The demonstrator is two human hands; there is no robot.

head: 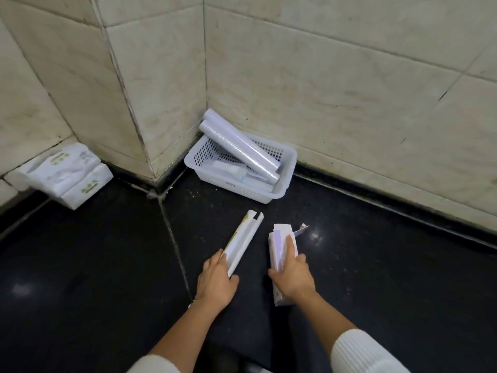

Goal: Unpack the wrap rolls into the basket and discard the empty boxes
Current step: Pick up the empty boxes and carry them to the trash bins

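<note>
Head view: two rolls (242,146), two boxes (243,240).

Person shows from the forearms down only. Right sleeve (365,351) at 5 o'clock of the frame: white knit with fine lengthwise ribbing, and a soft, rounded cuff that ends mid-forearm. Left sleeve (154,366) at 6 o'clock: same white fabric, only the cuff edge in shot. Forearms bare below both cuffs. Left hand (216,281) and right hand (294,278) bare. Small pale sliver (190,303) on the left wrist's 8 o'clock side, possibly a bracelet or strap.
</note>
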